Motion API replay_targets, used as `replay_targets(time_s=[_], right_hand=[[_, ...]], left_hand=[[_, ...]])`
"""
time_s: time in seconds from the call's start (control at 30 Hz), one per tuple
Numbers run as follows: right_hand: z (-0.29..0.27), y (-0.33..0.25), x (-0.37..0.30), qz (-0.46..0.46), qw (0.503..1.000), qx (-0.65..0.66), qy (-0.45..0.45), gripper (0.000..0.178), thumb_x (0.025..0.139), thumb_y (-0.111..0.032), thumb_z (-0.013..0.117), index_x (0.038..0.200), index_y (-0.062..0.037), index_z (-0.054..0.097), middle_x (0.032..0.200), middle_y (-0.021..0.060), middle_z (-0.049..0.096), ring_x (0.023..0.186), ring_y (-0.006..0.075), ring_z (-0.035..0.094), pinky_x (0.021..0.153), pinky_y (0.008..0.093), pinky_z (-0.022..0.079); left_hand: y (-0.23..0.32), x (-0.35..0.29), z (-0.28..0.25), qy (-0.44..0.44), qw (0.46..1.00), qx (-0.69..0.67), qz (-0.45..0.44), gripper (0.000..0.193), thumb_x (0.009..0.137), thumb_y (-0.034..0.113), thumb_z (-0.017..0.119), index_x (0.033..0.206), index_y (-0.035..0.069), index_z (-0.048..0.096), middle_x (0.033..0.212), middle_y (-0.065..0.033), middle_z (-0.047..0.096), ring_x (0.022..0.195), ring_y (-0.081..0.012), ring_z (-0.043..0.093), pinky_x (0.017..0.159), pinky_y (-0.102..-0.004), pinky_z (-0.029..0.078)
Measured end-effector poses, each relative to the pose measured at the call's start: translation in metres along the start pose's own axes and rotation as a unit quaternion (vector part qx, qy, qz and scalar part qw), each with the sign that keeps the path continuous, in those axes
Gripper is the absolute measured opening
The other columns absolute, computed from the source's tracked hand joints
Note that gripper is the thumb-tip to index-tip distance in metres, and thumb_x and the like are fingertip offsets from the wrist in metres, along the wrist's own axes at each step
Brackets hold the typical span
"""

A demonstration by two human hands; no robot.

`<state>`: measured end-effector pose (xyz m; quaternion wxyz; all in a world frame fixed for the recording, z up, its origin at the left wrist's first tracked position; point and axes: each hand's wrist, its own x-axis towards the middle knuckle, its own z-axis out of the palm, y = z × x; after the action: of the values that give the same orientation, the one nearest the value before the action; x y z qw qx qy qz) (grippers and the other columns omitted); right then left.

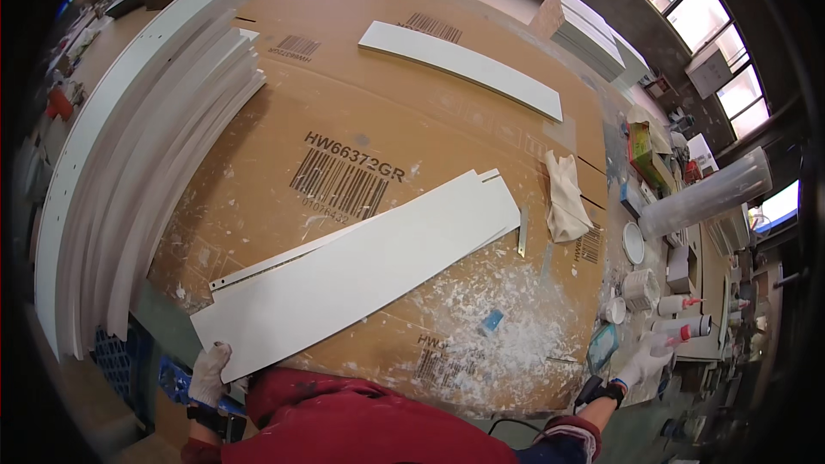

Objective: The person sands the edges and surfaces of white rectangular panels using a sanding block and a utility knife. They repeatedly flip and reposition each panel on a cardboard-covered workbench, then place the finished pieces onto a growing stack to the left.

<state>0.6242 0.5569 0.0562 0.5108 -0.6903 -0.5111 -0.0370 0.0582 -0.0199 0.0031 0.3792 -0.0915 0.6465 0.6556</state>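
Observation:
My left hand [209, 371], in a pale work glove, grips the near-left corner of a long white board [361, 271]. The board lies slantwise on top of another white board [275, 256], whose holed edge shows along the far side. My right hand [643, 363], gloved too, is stretched out at the right edge of the table. Its fingers are apart, close to a bottle with a red cap [683, 328]; whether they touch it I cannot tell. A small blue block [491, 321] sits among white flakes. Right of the boards lies a thin metal strip [522, 233].
Brown cardboard [258, 163] covers the table. Many white boards stand in a row [120, 155] at the left. One white board [460, 69] lies at the far side. A crumpled cloth [565, 198], a clear plastic roll [709, 193] and a white tub [639, 290] are at the right.

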Motion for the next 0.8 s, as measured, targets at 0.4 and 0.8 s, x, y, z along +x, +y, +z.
replay_targets(time_s=[0.4, 0.8], right_hand=[[0.103, -0.295, -0.16, -0.341, 0.82, -0.064, -0.455, 0.063, 0.072, -0.01, 0.071, 0.13, -0.0074, 0.046, 0.103, 0.0153, 0.061, 0.099, 0.031, 0.06, 0.081, 0.0392, 0.05], [0.159, -0.292, -0.17, -0.564, 0.719, -0.132, -0.384, 0.052, 0.078, -0.022, 0.067, 0.125, -0.0088, 0.05, 0.089, 0.0103, 0.057, 0.087, 0.0295, 0.059, 0.074, 0.0418, 0.047]], left_hand=[[0.003, 0.003, -0.002, -0.006, 0.997, 0.067, -0.033, 0.019, 0.092, 0.021, 0.053, 0.098, 0.002, 0.056, 0.086, -0.0082, 0.064, 0.067, -0.0149, 0.064, 0.055, -0.0268, 0.052], [-0.017, 0.011, -0.022, -0.021, 0.999, -0.012, -0.026, 0.022, 0.093, 0.018, 0.057, 0.107, 0.002, 0.051, 0.097, -0.0107, 0.062, 0.083, -0.0223, 0.067, 0.071, -0.0344, 0.059]])
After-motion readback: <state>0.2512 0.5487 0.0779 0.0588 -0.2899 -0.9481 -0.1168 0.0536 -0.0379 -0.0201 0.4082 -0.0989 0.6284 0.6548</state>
